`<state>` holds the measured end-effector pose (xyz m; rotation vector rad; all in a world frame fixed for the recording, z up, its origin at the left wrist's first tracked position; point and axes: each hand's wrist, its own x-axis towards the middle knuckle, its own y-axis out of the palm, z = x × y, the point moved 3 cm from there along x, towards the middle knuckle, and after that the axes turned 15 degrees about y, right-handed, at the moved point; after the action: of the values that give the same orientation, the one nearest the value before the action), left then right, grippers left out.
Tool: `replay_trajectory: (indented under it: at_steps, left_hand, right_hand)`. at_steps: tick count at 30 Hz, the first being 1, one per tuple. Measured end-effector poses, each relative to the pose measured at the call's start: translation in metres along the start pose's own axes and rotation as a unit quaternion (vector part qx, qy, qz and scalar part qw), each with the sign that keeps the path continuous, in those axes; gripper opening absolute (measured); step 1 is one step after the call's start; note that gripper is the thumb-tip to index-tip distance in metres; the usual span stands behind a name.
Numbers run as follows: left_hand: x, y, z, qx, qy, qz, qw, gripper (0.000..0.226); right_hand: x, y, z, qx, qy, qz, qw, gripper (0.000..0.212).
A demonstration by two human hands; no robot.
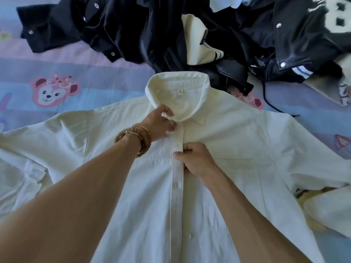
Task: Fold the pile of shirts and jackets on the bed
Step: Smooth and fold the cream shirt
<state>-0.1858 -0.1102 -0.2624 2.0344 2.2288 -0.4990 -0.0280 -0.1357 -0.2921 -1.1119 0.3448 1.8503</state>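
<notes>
White shirt (218, 149): spread front-up on the bed (76, 76), collar toward the dark pile of jackets (152, 29). My left hand (161, 124) pinches the placket at the collar; my right hand (195, 158) pinches it lower down.

white shirt (218, 152) flat, dark jackets (144, 29) heaped beyond

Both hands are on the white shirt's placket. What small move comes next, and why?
Probably fasten the button by the right hand: it pinches the white shirt's placket there, while the left hand holds the collar edge. Lower buttons look closed, so folding likely follows.
</notes>
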Motion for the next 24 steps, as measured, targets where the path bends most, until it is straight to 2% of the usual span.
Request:
replay_trajectory:
  at_steps: [2,4,6,8,10,13,15,17,19,21,22,24]
  left_hand:
    - [-0.013,0.003,0.005,0.101,0.045,0.002,0.994,0.057]
    - [-0.037,0.005,0.006,0.183,0.088,-0.015,0.979,0.072]
    - [-0.069,0.006,0.015,0.273,0.109,-0.031,0.955,0.064]
    - [-0.11,0.002,0.03,0.339,0.094,-0.03,0.936,0.057]
    - [-0.149,-0.001,0.045,0.393,0.057,0.008,0.918,0.056]
    - [-0.184,0.001,0.062,0.442,0.042,0.068,0.893,0.057]
    - [-0.195,0.0,0.068,0.442,0.048,0.092,0.891,0.059]
    - [-0.204,0.001,0.071,0.446,0.063,0.113,0.886,0.061]
    - [-0.211,0.003,0.072,0.464,0.085,0.132,0.872,0.064]
    - [-0.219,0.005,0.077,0.489,0.088,0.163,0.853,0.068]
    - [-0.226,0.005,0.082,0.494,0.082,0.186,0.846,0.071]
    - [-0.236,0.006,0.09,0.494,0.08,0.209,0.84,0.075]
  right_hand:
    - [-0.002,0.0,-0.009,-0.019,0.006,-0.06,0.998,0.012]
    - [-0.006,0.003,-0.01,-0.05,0.0,-0.097,0.994,0.013]
    - [-0.011,0.006,-0.009,-0.04,0.0,-0.112,0.993,0.009]
    - [-0.023,0.011,-0.014,0.002,0.019,-0.101,0.995,0.024]
    - [-0.046,0.02,-0.024,-0.014,0.018,-0.104,0.994,0.037]
    - [-0.076,0.036,-0.041,-0.093,-0.003,-0.117,0.989,0.047]
    - [-0.085,0.046,-0.057,-0.099,0.028,-0.093,0.99,0.039]
    - [-0.092,0.047,-0.074,-0.1,0.052,-0.125,0.986,0.013]
    - [-0.097,0.043,-0.086,-0.081,0.032,-0.187,0.978,0.025]
    - [-0.104,0.044,-0.091,-0.063,0.02,-0.218,0.974,0.023]
    - [-0.109,0.049,-0.095,-0.055,0.032,-0.213,0.975,0.018]
    - [-0.117,0.056,-0.109,-0.026,0.059,-0.19,0.98,0.027]
